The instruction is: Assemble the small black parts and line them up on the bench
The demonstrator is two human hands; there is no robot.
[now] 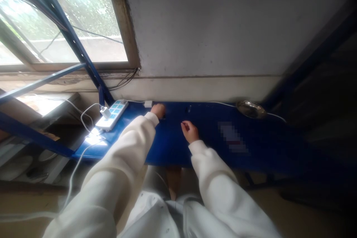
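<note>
My left hand is at the back of the blue tabletop, closed with its back towards me. A small dark thing shows at its right side; I cannot make out what it is. Just left of this hand lies a white charger plug. Nearer to me and further right, my right hand is curled, thumb and fingers drawn together. Whatever is between them, if anything, is too small to make out. Small clear or pale bits lie on the tabletop beyond the right hand.
A white power strip with a plug and white cables sits at the left end. On the right are a blurred-out rectangle and a shiny metal dish. Blue frame posts rise by the window at left.
</note>
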